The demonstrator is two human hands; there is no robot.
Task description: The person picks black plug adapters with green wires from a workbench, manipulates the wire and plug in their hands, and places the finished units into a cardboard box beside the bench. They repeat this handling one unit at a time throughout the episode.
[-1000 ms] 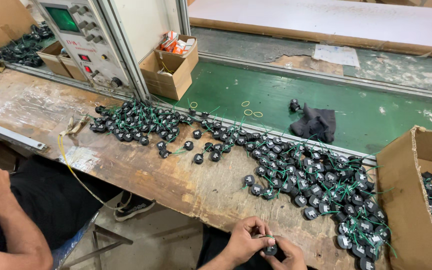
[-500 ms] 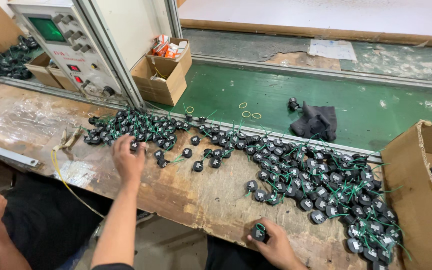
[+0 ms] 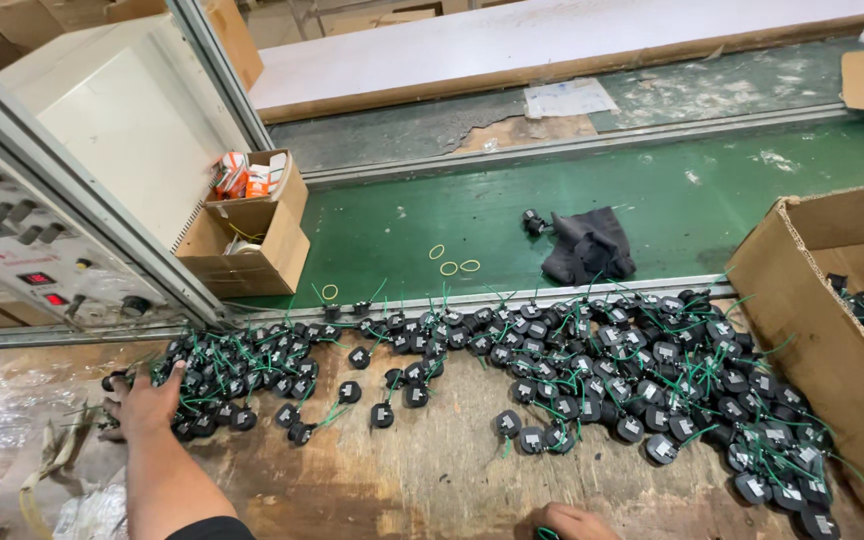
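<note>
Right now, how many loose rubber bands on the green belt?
4: three rubber bands clustered mid-belt, one rubber band left by the cardboard box. Others may hide under the parts.

The left hand (image 3: 147,405) lies flat on the bench (image 3: 432,470), fingers (image 3: 122,383) spread over the left end of a heap of black parts (image 3: 512,370) with green wires. The right hand (image 3: 567,522) shows at the bottom edge, fingers curled on one part (image 3: 546,534).
</note>
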